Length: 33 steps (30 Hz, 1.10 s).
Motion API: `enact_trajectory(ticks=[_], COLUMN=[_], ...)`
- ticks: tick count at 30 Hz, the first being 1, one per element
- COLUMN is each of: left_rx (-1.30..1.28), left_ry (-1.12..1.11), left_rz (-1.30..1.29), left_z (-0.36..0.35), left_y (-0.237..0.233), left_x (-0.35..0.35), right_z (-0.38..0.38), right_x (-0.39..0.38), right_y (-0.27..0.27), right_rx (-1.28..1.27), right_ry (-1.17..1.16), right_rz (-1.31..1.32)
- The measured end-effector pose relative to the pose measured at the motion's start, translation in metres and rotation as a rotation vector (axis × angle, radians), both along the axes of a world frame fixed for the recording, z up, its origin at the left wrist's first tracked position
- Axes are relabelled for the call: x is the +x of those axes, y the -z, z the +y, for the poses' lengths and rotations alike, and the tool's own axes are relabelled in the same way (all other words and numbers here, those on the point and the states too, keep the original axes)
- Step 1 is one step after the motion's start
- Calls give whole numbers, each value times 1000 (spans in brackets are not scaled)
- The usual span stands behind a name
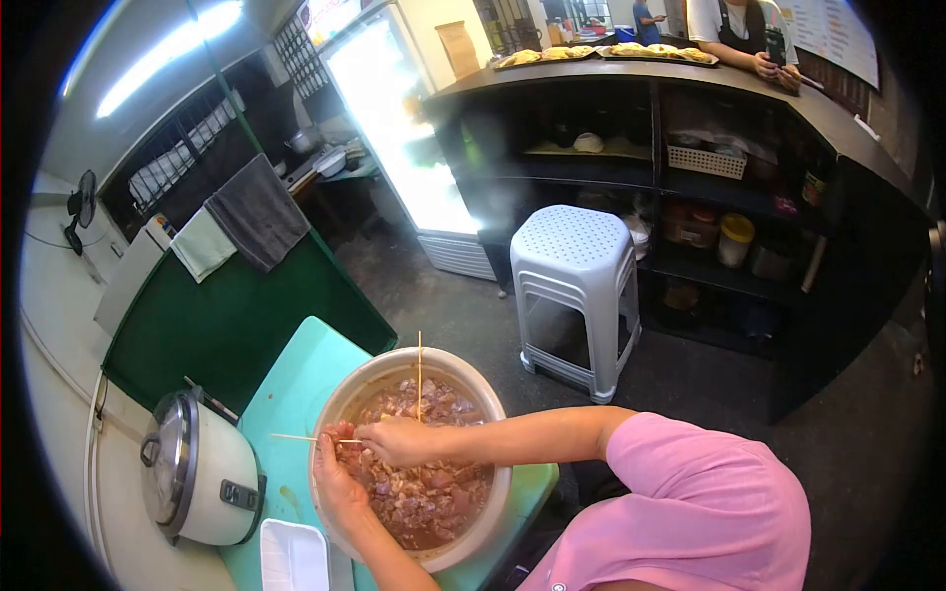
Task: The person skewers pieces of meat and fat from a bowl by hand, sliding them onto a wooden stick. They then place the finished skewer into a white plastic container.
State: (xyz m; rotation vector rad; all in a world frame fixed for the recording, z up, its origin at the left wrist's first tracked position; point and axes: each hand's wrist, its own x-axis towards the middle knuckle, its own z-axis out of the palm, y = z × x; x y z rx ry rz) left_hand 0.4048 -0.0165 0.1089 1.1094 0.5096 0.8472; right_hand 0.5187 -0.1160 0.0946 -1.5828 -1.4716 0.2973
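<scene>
A large round basin (498, 394) holds many pieces of raw meat (439, 502) in reddish-brown liquid. Over its left side my two hands meet. My right hand (399, 440) is closed around the end of a thin wooden skewer (291, 436), which lies nearly level and sticks out to the left past the rim. My left hand (342, 483) is curled at the same skewer, its fingers closed on what looks like a piece of meat; the fingers partly hide it. Another wooden skewer (420, 369) stands upright in the meat, its lower part partly hidden behind my right hand.
The basin rests on a turquoise table (281, 394). A white foam tray (294, 557) and a rice cooker (212, 478) sit to the left. Beyond are stacked plastic stools (574, 256), a lit display fridge (394, 128) and a dark counter (838, 128) with a person behind it.
</scene>
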Motion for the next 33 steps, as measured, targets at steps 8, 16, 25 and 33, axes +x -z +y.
enact_trajectory(ticks=[8,16,25,33], left_rx=[-3,3,69,-89], left_ry=[14,91,68,135], left_rz=[-27,-7,-17,-100], left_z=[0,-1,-4,1], left_y=[3,5,-2,-6], left_x=[1,5,-3,-9], right_z=[1,-1,2,1], right_x=[1,-4,2,0], right_y=[0,-8,-6,-11], right_rx=[-11,329,32,60], right_ry=[-19,-3,-19,6], right_rz=[28,34,-10,2])
